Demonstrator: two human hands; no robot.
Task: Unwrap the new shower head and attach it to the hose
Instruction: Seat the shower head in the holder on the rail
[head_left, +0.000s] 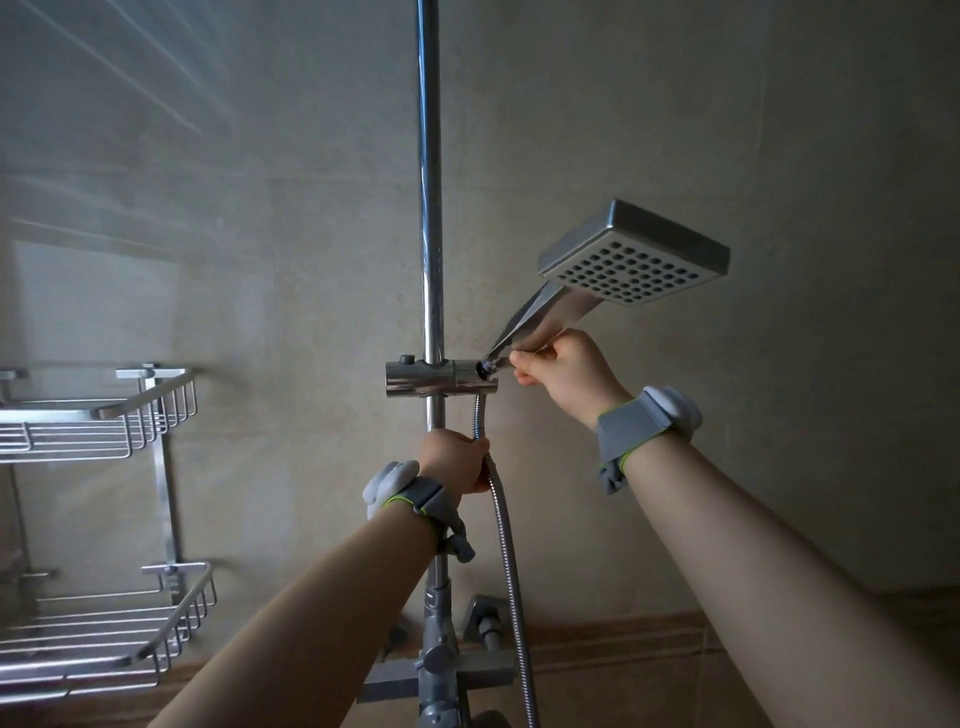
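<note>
We have the square chrome shower head bare of any wrapping, and it stands up and to the right of our right hand, whose fingers are closed around the low end of its flat handle. That handle end sits at the socket of the slider bracket on the riser rail, just left of our fingertips; whether the joint with the hose is fully tight we cannot tell, because the hand covers it. We judge the head to be rigid, smooth and slippery, with its weight out in the perforated face far above the grip, so it will want to tip, and holding low on the narrow handle, as we do, gives the best control. Below that grip, our left hand is wrapped around the ribbed metal hose just under the bracket; the hose looks flexible but springy and runs down past the mixer valve. To the right of the right hand and above it, the tiled wall is bare and gives us free room to swing the head. Left of the left hand the rail stands close, and the wire shelf rack hangs well apart.
</note>
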